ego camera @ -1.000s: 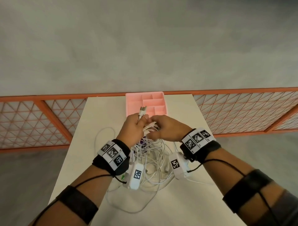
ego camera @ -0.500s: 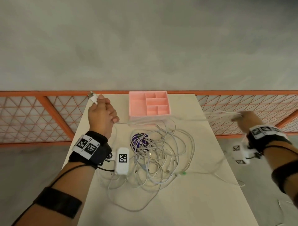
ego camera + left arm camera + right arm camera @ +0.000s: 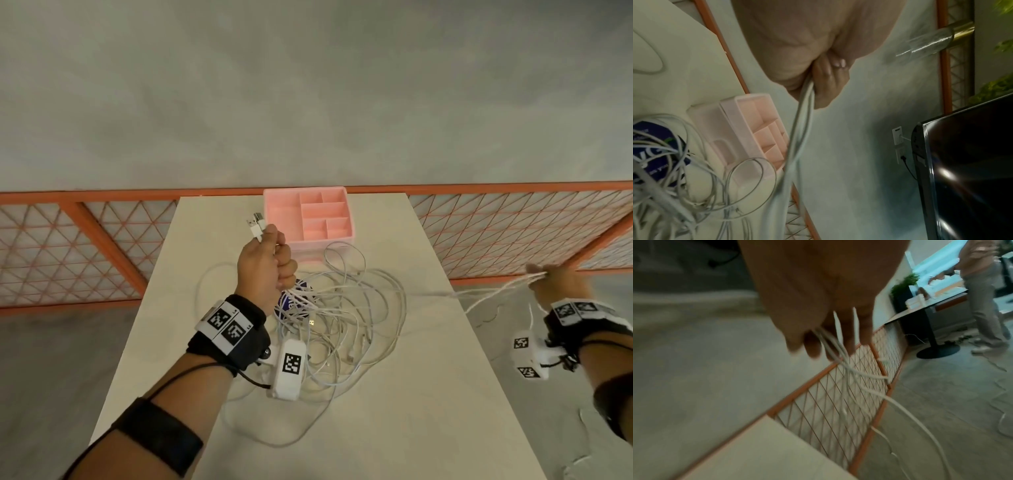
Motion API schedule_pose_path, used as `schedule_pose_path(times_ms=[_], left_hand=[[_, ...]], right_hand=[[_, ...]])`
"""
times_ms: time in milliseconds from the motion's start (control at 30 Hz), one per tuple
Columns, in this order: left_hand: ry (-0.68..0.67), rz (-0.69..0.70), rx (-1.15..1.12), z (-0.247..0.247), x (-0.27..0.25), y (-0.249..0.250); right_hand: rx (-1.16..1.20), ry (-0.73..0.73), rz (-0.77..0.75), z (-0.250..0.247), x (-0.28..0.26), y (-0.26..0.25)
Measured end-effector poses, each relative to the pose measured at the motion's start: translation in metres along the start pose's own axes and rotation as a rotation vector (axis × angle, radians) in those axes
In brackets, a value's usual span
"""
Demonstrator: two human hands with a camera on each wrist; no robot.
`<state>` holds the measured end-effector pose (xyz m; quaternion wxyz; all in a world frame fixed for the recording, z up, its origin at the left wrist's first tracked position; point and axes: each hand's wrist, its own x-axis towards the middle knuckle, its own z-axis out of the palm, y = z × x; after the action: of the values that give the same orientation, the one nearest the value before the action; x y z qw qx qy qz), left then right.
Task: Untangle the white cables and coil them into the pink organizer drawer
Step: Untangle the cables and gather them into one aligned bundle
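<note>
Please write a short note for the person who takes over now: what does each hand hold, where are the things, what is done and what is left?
Left hand: grips cable ends, plugs sticking up, above the table.
Right hand: out past the table's right edge, grips several strands pulled taut.
White cables: mostly a tangled heap mid-table, over a purple item.
Pink organizer drawer: far edge, no cable inside.
Done: nothing coiled. Left: untangle, coil, stow.

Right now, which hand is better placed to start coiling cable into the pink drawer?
Left, probably. The left hand grips the connector ends just beside the pink organizer drawer; the right hand holds white cables stretched out past the table's edge.
</note>
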<state>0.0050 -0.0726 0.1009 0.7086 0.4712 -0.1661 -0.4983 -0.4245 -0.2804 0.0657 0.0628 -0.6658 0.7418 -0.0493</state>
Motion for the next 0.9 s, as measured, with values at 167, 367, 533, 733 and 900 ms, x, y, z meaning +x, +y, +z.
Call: schedule_pose_path(times_ms=[167, 367, 533, 733, 900], left_hand=[[-0.039, -0.001, 0.091, -0.009, 0.001, -0.003], [-0.117, 0.002, 0.191, -0.024, -0.002, -0.007], [-0.171, -0.044, 0.147, -0.026, -0.005, -0.008], [-0.145, -0.01, 0.187, -0.022, -0.007, -0.007], [-0.158, -0.011, 0.202, -0.027, -0.008, -0.008]], right_hand=[[-0.35, -0.553, -0.147, 0.052, -0.039, -0.029], [-0.258, -0.649, -0.424, 0.07, -0.06, -0.111], [0.506, -0.407, -0.711, 0.016, -0.107, -0.225], [0.789, -0.423, -0.875, -0.002, -0.157, -0.309], [0.914, -0.522, -0.837, 0.009, -0.159, -0.321]])
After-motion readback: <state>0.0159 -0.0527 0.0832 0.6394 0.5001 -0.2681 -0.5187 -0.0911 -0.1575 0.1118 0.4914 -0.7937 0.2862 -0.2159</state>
